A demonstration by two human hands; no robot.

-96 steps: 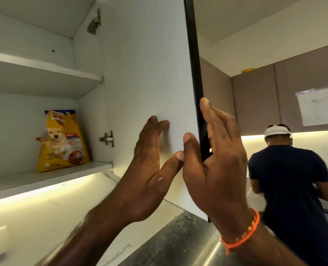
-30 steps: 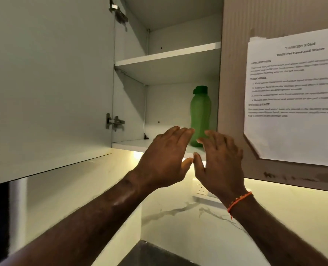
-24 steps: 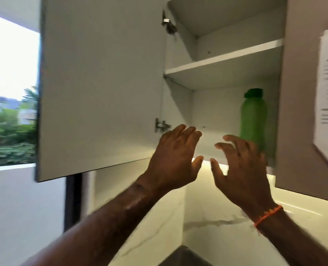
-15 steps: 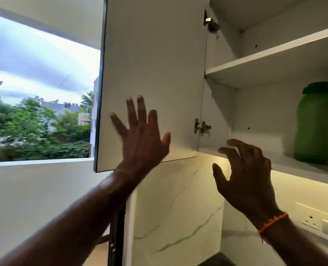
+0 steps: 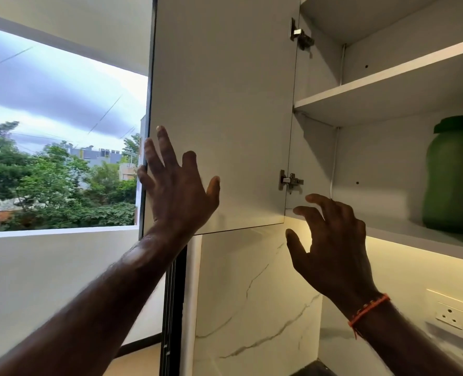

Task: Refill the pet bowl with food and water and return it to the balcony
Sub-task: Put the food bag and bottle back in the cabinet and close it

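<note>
Reaching up with both hands at an open wall cupboard right now, and neither one has hold of anything. My left hand (image 5: 177, 185) is spread wide, fingers straight and fanned, up against the inner face of the white cupboard door (image 5: 225, 104) near its lower outer corner; the outermost fingers overlap the door's dark outer edge, though I can't tell if they hook round it. My right hand (image 5: 330, 245) hangs just below the front lip of the bottom shelf (image 5: 414, 237), fingers loosely bent and apart, nothing between them, with an orange thread bracelet (image 5: 368, 308) on that wrist. The thing I care about is the green bottle (image 5: 450, 180): off to the right of my right hand and a bit above it, standing upright on that bottom shelf, well inside the cupboard. It's a chunky translucent green plastic one with a darker green cap on top, a bit blurry, so I can't tell how full it is. No hand is touching it. Just above my right fingertips sits the lower metal hinge (image 5: 290, 181), and a second shelf (image 5: 387, 77) runs higher up. Below and right of my right wrist there's a wall socket (image 5: 450, 313) on the marble-look wall. Left of my left hand is a window (image 5: 59, 131) showing trees and grey sky.
</note>
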